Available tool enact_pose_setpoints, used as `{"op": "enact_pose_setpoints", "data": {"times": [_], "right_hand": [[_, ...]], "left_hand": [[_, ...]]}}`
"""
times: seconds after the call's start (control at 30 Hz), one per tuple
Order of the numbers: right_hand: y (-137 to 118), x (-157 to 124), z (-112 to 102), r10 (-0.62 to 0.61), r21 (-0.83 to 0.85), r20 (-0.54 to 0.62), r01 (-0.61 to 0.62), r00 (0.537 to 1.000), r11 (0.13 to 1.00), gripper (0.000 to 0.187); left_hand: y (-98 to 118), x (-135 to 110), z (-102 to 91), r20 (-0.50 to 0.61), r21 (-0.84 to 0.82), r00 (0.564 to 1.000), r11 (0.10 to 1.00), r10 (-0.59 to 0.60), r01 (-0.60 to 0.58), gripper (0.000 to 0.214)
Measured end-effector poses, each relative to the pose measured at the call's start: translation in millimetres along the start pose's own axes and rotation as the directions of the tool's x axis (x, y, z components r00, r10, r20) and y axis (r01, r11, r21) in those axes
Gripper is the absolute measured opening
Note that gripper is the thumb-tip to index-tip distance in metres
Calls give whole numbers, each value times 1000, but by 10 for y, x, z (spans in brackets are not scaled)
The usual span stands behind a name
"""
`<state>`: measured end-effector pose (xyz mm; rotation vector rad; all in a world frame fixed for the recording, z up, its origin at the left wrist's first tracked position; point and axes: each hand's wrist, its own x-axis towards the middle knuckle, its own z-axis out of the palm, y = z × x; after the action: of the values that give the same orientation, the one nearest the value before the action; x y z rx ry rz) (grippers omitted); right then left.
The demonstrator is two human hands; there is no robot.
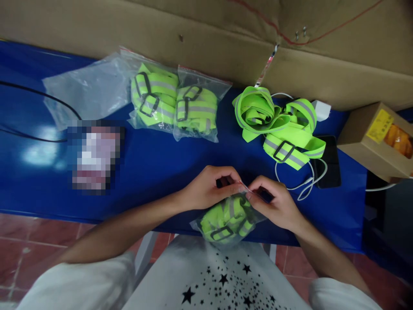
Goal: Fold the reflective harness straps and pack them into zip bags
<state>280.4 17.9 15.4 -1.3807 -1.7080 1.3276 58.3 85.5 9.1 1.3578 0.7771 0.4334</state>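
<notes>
Between my hands hangs a clear zip bag (225, 224) at the table's front edge, with a folded neon-yellow reflective strap (214, 217) and its black buckle inside. My left hand (213, 187) pinches the bag's red-lined top edge between thumb and forefinger. Close beside it, my right hand (275, 201) pinches the same edge. Farther back lie two bagged straps, a left one (161, 88) and a right one (198, 107), side by side. Loose neon straps (284, 125) with a black buckle are heaped at the right, outside any bag.
An empty clear bag (88, 88) lies on the blue table (155, 172) at the back left, near a blurred-out object (97, 155) and black cables (41, 88). On the right are a phone (329, 165), a white cable (311, 185), a charger (322, 110) and a cardboard box (361, 133).
</notes>
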Motion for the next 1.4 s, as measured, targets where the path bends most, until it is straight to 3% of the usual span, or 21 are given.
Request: {"op": "enact_pose_setpoints", "data": {"times": [0.2,0.43,0.63,0.8,0.9,1.0,1.1,1.17,1.23,1.3,1.4], "right_hand": [[-5,-16,20,-28,-15,-12,27,1000,1000,6],[0,8,25,24,19,-4,-24,1000,1000,5],[27,-21,-4,6,-8,-83,-7,997,1000,6],[40,-47,39,-14,9,-121,15,993,1000,7],[65,-90,13,5,34,-207,2,978,999,7],[135,-153,-141,92,149,-365,-39,926,988,10],[236,-183,-339,284,408,-567,-35,773,912,22],[290,-161,-405,393,557,-553,-25,735,830,29],[318,-104,-395,477,647,-488,-64,730,760,34],[318,-26,-338,512,693,-455,-71,729,717,38],[285,85,-257,413,704,-418,1,809,710,41]], "left_hand": [[-13,-13,32,34,163,990,977,136,-140,16],[19,-35,-3,-35,221,983,961,180,-168,16],[78,-9,-54,-94,175,989,980,117,-100,16],[78,21,-86,-21,81,992,989,126,-124,19],[94,28,-124,39,55,995,994,91,-93,26],[117,8,-176,111,34,991,996,75,-79,38],[128,-40,-207,146,111,982,985,118,-135,69],[131,-68,-201,143,178,980,970,142,-166,83],[151,-86,-195,95,224,978,953,186,-203,80],[209,-106,-243,-14,244,964,936,267,-255,63],[353,-198,-525,-242,248,899,919,364,-306,44]]}}
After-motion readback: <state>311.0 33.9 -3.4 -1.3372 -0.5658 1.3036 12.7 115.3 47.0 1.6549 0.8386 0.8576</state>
